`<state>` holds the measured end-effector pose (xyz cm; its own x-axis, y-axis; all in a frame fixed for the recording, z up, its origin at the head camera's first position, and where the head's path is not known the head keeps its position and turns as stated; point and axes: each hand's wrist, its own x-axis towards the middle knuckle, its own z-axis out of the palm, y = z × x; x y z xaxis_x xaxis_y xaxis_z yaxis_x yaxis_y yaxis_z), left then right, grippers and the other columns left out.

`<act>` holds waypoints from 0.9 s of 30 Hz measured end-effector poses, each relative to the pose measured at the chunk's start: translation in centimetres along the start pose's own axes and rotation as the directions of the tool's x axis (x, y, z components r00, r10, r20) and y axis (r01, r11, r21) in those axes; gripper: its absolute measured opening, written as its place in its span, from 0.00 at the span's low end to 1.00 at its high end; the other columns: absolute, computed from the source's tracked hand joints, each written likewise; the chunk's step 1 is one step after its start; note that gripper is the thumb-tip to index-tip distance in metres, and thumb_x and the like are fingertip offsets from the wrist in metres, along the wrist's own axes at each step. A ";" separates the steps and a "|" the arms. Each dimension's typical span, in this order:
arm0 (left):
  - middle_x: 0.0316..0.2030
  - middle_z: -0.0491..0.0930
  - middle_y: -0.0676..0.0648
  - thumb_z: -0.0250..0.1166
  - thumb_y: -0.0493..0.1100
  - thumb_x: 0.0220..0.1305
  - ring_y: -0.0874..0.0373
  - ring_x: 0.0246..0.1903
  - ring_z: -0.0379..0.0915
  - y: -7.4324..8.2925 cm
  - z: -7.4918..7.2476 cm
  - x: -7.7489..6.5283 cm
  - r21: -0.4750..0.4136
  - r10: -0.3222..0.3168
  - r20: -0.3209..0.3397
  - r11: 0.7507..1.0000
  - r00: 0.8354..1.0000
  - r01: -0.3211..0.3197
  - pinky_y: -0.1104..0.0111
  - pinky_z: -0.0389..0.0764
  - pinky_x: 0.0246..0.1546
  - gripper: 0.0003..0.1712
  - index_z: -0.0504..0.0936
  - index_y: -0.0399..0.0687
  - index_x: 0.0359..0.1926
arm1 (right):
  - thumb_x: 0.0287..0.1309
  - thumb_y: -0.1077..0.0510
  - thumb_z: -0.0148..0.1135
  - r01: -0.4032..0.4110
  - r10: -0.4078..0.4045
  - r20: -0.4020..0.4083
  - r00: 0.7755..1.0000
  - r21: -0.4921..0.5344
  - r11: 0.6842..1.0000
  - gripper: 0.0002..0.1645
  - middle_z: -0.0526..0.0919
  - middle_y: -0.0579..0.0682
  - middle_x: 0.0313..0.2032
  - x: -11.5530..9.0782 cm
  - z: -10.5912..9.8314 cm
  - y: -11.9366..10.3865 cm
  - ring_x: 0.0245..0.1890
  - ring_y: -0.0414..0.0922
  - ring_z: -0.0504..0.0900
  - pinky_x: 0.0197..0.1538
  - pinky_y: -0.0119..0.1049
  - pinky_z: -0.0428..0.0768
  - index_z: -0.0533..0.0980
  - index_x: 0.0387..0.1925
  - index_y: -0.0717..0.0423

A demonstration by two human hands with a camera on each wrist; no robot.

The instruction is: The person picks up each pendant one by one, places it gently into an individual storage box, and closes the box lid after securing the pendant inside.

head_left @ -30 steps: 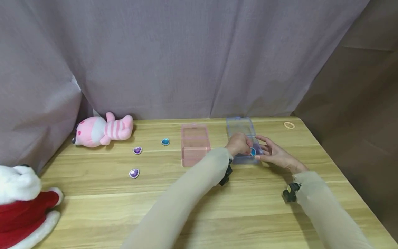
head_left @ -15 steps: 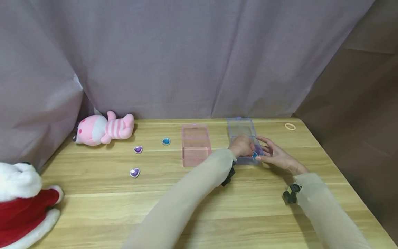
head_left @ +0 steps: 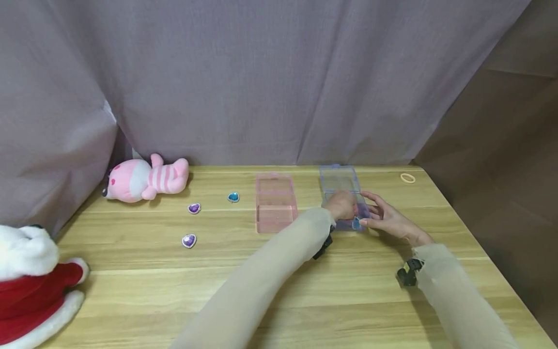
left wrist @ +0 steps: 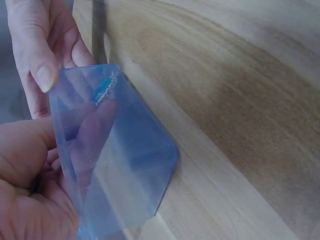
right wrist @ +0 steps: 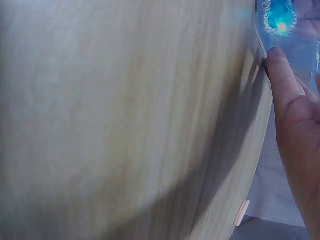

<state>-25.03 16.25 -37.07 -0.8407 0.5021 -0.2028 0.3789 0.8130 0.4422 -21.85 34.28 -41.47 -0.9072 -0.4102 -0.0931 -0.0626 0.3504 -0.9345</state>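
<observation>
A clear blue plastic box (head_left: 340, 179) stands at the back of the table with its lid folded back. My left hand (head_left: 342, 205) reaches down into it. Through the box wall in the left wrist view, its thumb and finger meet at the edge of a blue heart-shaped gem (left wrist: 105, 91) with a beaded silver rim, pinching it in the box's front right corner. My right hand (head_left: 390, 220) holds the box by its right side, thumb at the front corner and the other fingers further back. Part of the left fingers is hidden in the head view.
Left of the blue box lies an open pink plastic box (head_left: 276, 218). Further left are another blue gem (head_left: 233, 197) and two purple heart gems (head_left: 189, 241). A pink plush (head_left: 150, 180), a red-and-white plush (head_left: 37, 291) and a beige ring (head_left: 408, 178) lie around.
My left hand has moved slightly right and lower into the blue box, bringing the blue gem down toward the front right corner. My right hand stays at the box.
</observation>
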 end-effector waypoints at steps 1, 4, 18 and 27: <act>0.32 0.79 0.59 0.64 0.42 0.60 0.67 0.29 0.69 0.0 -0.1 0.0 0.004 0.000 0.003 1.000 1.000 0.000 0.79 0.69 0.28 0.05 0.85 0.54 0.29 | 0.59 0.66 0.59 -0.001 0.001 0.000 1.000 -0.002 1.000 0.49 0.47 0.77 0.67 0.0 0.0 -0.1 0.67 0.63 0.53 0.52 0.18 0.71 0.39 0.71 0.60; 0.34 0.80 0.59 0.63 0.43 0.61 0.66 0.33 0.70 0.1 -0.2 0.0 0.023 0.001 0.012 1.000 1.000 -0.001 0.79 0.70 0.31 0.06 0.86 0.55 0.29 | 0.59 0.66 0.59 0.004 -0.004 0.002 1.000 -0.003 1.000 0.49 0.46 0.78 0.67 0.0 0.0 -0.2 0.66 0.70 0.46 0.52 0.17 0.70 0.39 0.71 0.61; 0.38 0.82 0.60 0.63 0.44 0.60 0.66 0.40 0.72 -0.2 -0.4 -0.3 0.099 0.074 0.023 0.992 0.997 -0.076 0.79 0.71 0.38 0.07 0.87 0.57 0.33 | 0.59 0.68 0.58 0.018 -0.019 0.007 1.000 0.010 1.000 0.49 0.45 0.79 0.66 -0.2 0.2 -0.3 0.66 0.71 0.45 0.51 0.18 0.71 0.38 0.71 0.62; 0.41 0.81 0.60 0.62 0.44 0.62 0.66 0.40 0.72 -0.2 -0.3 -0.1 0.081 0.043 0.024 0.996 0.999 -0.045 0.79 0.71 0.38 0.07 0.86 0.57 0.38 | 0.59 0.66 0.59 -0.008 0.008 0.004 1.000 0.002 1.000 0.50 0.44 0.77 0.67 -0.1 0.0 -0.2 0.67 0.70 0.45 0.51 0.18 0.71 0.38 0.71 0.61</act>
<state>-25.13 15.92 -36.89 -0.8138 0.5440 -0.2047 0.4465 0.8106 0.3790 -21.75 34.27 -41.31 -0.9061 -0.4107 -0.1016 -0.0547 0.3519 -0.9345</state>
